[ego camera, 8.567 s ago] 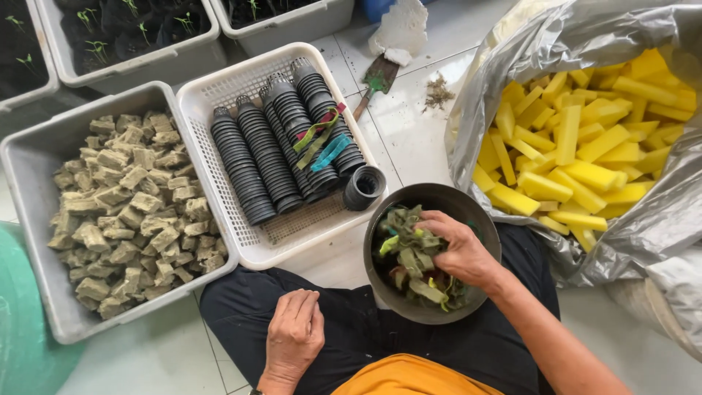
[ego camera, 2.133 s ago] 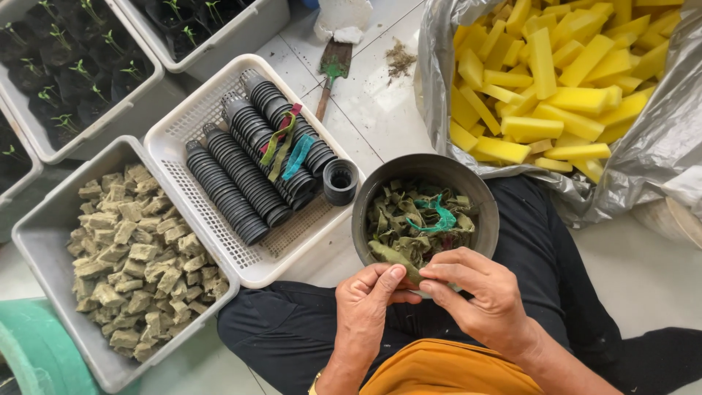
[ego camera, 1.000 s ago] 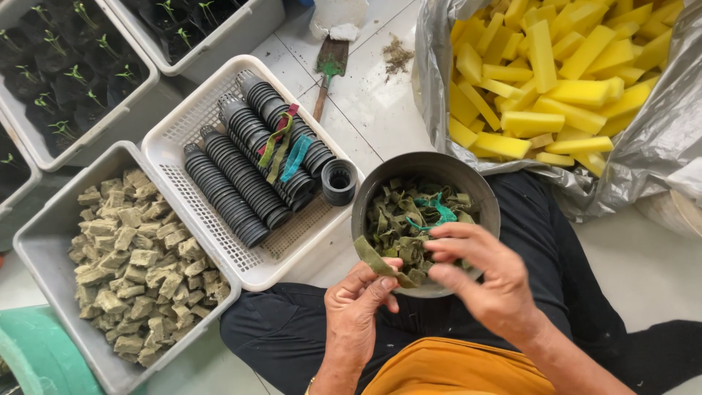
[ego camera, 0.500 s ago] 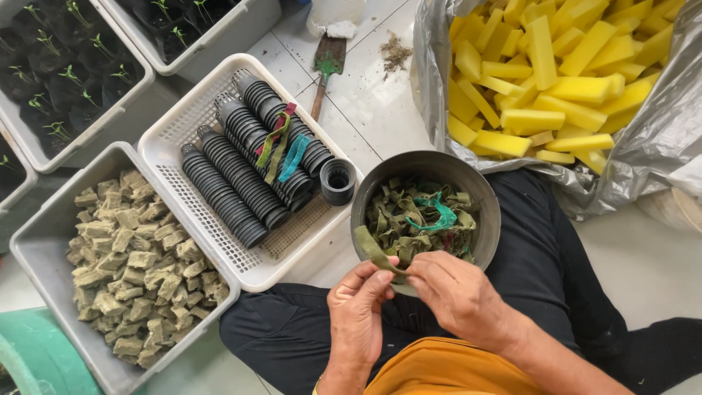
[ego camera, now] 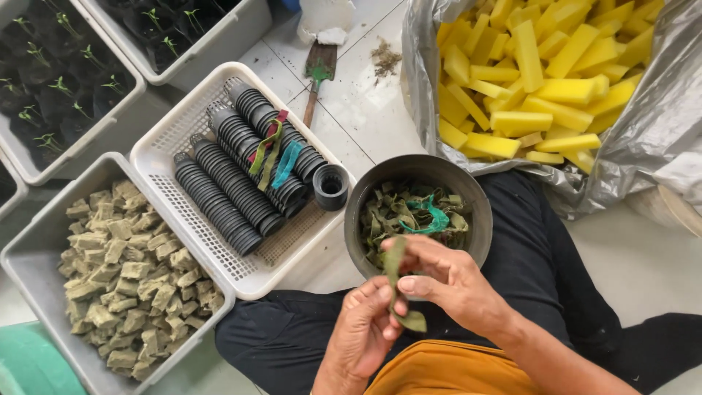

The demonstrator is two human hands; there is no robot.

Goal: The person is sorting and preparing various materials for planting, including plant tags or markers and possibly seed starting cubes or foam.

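Both my hands hold one olive-green fabric strip (ego camera: 395, 263) over my lap, just in front of a dark round bowl (ego camera: 475, 212). My left hand (ego camera: 363, 329) pinches its lower end, and my right hand (ego camera: 446, 281) grips it higher up with thumb and fingers. The bowl rests on my leg and holds several more green strips, one of them teal (ego camera: 431, 219).
A white basket (ego camera: 175, 132) holds rows of stacked black net pots (ego camera: 241, 168) and loose strips. A grey bin of brownish cubes (ego camera: 124, 278) lies left, seedling trays (ego camera: 51, 80) behind. A silver bag of yellow foam pieces (ego camera: 541, 73) stands right. A trowel (ego camera: 318, 73) lies on the tiles.
My hands have drawn the green strip out of the bowl toward my lap and now hold it between them; earlier my right hand was reaching into the bowl alone.
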